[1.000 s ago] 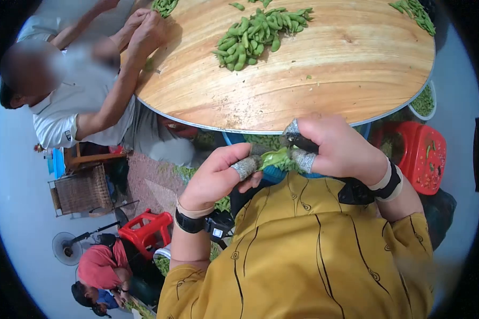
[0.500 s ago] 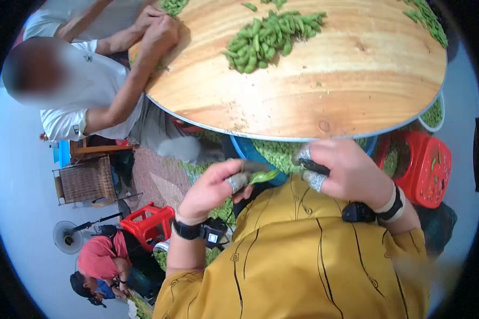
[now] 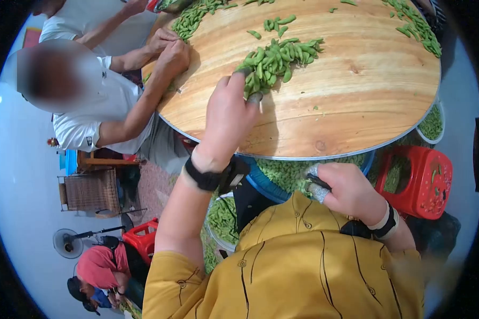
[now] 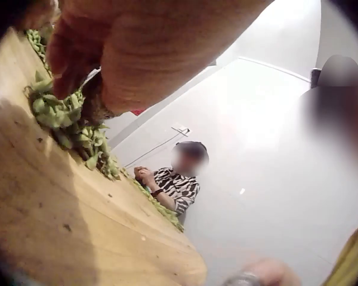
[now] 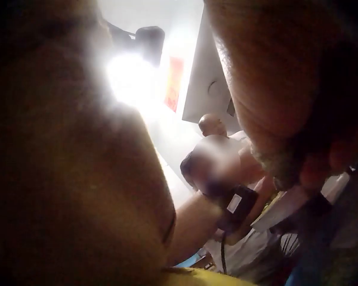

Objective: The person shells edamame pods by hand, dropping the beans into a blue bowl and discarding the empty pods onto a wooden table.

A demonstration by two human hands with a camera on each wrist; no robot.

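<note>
At the near edge of a heap of green soybean pods [image 3: 277, 61] on the wooden table, my left hand [image 3: 226, 114] reaches out with thumb and forefinger apart, pods between the darkened fingertips. The left wrist view shows the same hand [image 4: 149, 53] low over the pods [image 4: 56, 113]. My right hand [image 3: 351, 189] stays near my body, over a blue basin [image 3: 263, 186] of shelled green beans. Silvery tape wraps its thumb and a finger. A narrow dark shape lies between them; I cannot tell whether it is held.
The round wooden table [image 3: 351, 111] carries more pods [image 3: 194, 18] at its far left and right. A person in white [image 3: 80, 117] works at the left side. Red stools [image 3: 434, 183] stand at right and left. A tub of pods [image 3: 222, 220] stands by my left.
My left hand has let go of a green pod held near my lap and moved forward to the heap on the table. My right hand has shifted slightly down over the basin.
</note>
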